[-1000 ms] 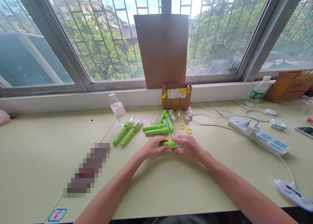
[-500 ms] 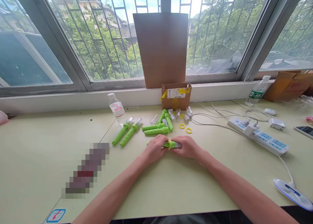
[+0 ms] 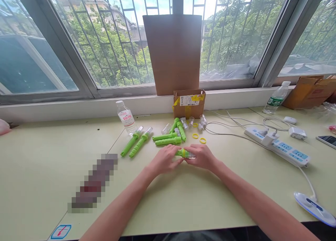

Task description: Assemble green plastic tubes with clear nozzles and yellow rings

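Note:
Between my two hands lies a green plastic tube (image 3: pixel 180 152) with a yellow ring and a clear cap (image 3: pixel 192 156) at its right end. My left hand (image 3: pixel 166 159) is closed around the green part, hiding its left end. The fingers of my right hand (image 3: pixel 201 157) wrap the clear cap. Just beyond my hands is a loose group of green tubes (image 3: pixel 168 140), with clear caps (image 3: pixel 166 129) among them. Two yellow rings (image 3: pixel 202 140) rest to the right of the group. Left of it, two green tubes with clear caps (image 3: pixel 140 142) lie side by side.
A water bottle (image 3: pixel 126 118) stands behind the capped tubes. At the back is a small cardboard box (image 3: pixel 189 108) before an upright brown board (image 3: pixel 174 55). To the right are a power strip (image 3: pixel 285 148), cables, a second bottle (image 3: pixel 276 99) and a phone (image 3: pixel 327 142).
The fingers of my left hand have shifted on the green tube, the thumb now stretched toward the right hand. The tube has risen slightly in view. The other things stay in place.

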The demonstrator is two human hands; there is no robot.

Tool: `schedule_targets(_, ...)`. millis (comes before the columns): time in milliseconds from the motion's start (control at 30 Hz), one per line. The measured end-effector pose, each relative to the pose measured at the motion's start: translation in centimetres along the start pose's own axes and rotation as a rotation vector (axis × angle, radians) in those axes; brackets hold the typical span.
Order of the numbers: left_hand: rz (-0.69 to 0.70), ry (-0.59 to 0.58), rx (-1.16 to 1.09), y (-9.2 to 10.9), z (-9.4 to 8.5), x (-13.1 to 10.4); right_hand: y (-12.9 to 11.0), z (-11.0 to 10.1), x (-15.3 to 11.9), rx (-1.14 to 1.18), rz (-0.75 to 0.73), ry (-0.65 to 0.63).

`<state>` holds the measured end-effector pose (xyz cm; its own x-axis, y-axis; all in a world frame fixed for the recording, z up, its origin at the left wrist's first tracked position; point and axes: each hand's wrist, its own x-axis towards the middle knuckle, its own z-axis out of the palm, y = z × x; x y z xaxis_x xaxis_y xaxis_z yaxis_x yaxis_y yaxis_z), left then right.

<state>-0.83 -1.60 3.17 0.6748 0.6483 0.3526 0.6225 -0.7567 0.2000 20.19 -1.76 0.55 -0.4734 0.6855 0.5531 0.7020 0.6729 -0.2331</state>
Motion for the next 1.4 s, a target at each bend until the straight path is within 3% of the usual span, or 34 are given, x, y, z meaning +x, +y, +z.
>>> schedule_targets(300, -0.044, -0.009, -0.092, -1.0, 0.4, 0.0, -0.4, -0.2, 0.0, -0.081, -0.030, -0.020)
schedule_targets(500, 0.034, 0.107, 0.037, -1.5, 1.8, -0.1, -0.6, -0.6, -0.1, -0.012, 0.017, -0.024)
schedule_targets(633, 0.087, 0.171, 0.177, -1.4, 1.7, 0.0, -0.7, -0.6, 0.0, 0.036, 0.047, -0.002)
schedule_targets(900, 0.030, 0.052, 0.066, -1.0, -0.2, 0.1, 0.3, 0.0, 0.0, -0.105, -0.025, 0.030)
schedule_targets(1100, -0.075, 0.002, -0.128, -1.3, 0.0, 0.0, 0.2, 0.1, -0.1, -0.151, -0.091, -0.011)
schedule_targets(1233, -0.071, 0.019, -0.076, -1.3, 0.6, 0.0, -0.1, 0.1, -0.3, -0.063, -0.037, -0.037)
schedule_targets(1400, 0.076, 0.113, 0.119, -1.2, 1.0, 0.1, -0.3, -0.6, 0.0, 0.199, 0.112, -0.080)
